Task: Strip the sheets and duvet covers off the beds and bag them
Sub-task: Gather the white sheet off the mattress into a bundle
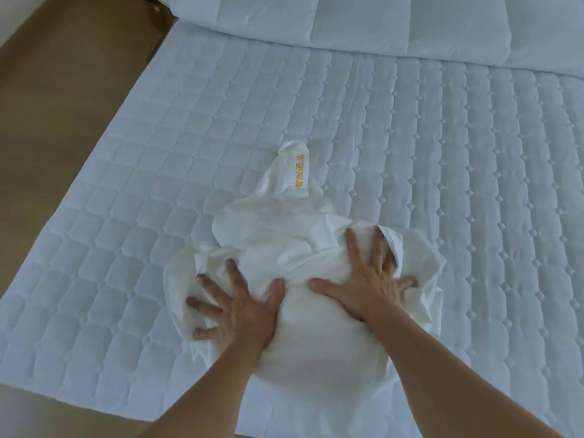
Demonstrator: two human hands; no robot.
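A cream-white stuffed linen bundle (pixel 284 235) lies on the bare quilted mattress pad (pixel 442 184), near its front edge. A narrow flap with yellow embroidered characters (pixel 298 170) sticks out of the bundle's far side. My left hand (pixel 234 308) lies flat on the bundle's left side, fingers spread. My right hand (pixel 366 279) presses flat on its right side, fingers spread, two fingertips slipped under a folded edge of cloth. Neither hand grips the fabric.
A bare white duvet insert (pixel 379 23) is heaped along the far side of the bed. A brown bed frame border (pixel 47 105) runs along the left and front of the mattress.
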